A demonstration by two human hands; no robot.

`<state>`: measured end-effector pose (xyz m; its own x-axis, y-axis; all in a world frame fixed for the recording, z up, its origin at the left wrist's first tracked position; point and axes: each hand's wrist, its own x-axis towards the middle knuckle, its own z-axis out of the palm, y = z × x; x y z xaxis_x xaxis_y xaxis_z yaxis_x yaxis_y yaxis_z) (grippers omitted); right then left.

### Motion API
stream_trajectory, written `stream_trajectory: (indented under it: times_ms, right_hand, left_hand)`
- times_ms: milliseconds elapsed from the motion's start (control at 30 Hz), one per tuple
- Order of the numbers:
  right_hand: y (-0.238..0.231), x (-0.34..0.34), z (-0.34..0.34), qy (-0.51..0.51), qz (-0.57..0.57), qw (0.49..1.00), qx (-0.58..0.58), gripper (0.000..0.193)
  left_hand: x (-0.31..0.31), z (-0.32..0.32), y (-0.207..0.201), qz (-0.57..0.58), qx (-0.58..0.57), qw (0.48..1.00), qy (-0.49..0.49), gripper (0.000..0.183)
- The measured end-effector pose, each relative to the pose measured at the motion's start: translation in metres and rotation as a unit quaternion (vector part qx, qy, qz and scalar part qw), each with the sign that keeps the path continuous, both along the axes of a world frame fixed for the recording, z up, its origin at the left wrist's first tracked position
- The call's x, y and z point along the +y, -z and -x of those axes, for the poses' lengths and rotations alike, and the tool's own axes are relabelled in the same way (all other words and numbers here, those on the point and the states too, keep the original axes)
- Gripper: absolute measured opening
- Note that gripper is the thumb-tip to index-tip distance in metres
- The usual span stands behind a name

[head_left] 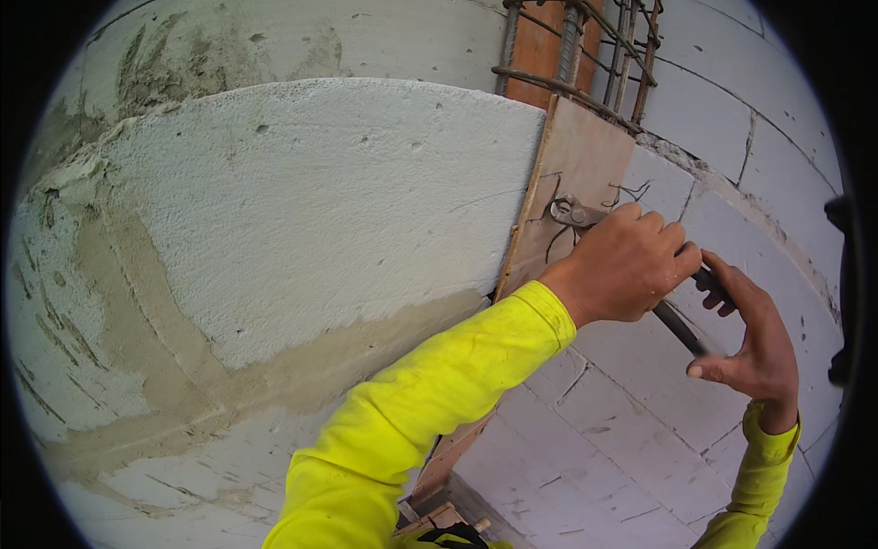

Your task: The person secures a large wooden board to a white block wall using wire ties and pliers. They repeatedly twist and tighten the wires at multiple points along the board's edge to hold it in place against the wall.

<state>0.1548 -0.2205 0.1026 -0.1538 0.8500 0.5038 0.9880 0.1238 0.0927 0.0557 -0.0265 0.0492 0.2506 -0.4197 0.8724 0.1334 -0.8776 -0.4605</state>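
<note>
Steel tying pincers (573, 211) with dark handles lie across a plywood strip. Their jaws are at a dark tie wire (555, 240) that sticks out of the wood. My left hand (631, 265) is closed around the pincers just behind the head, covering much of the handles. The handles come out spread apart on its far side. At their ends is my right hand (757, 334), its fingers curled over the upper handle and its thumb by the tip of the lower one. Whether the jaws grip the wire cannot be made out.
The plywood strip (590, 137) stands between a large pale block (347, 183) on the left and a block wall (622, 412) on the right. Rusty rebar (572, 46) rises above it. More bent wire ends (631, 191) poke out nearby. Grey mortar (302, 366) runs below the pale block.
</note>
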Motion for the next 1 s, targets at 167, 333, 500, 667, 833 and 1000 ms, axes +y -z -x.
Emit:
stream_trajectory:
  times_ms: [167,333,500,667,833,1000]
  right_hand:
    - [0.026,0.024,-0.001,0.185,-0.165,0.952,-0.178,0.077]
    - [0.016,0.05,-0.066,0.045,-0.163,0.972,-0.161,0.071]
    - [0.036,0.023,-0.03,0.133,-0.142,0.971,-0.137,0.068]
    - [0.056,0.064,-0.034,-0.009,-0.176,0.982,-0.065,0.07]
    - [0.07,0.062,-0.071,0.012,-0.13,0.989,-0.066,0.067]
    - [0.061,0.041,-0.048,0.032,-0.083,0.995,-0.034,0.059]
  left_hand:
    - [0.002,0.002,-0.015,0.087,0.097,0.991,0.0,0.025]
    - [0.001,-0.003,-0.029,0.143,0.154,0.975,-0.075,0.026]
    - [-0.003,0.005,-0.019,0.121,0.214,0.968,-0.047,0.024]
    - [0.007,0.002,-0.015,0.088,0.275,0.948,-0.135,0.022]
    - [0.01,-0.004,-0.017,0.126,0.302,0.938,-0.116,0.026]
    - [-0.003,0.01,-0.002,0.053,0.181,0.98,-0.059,0.028]
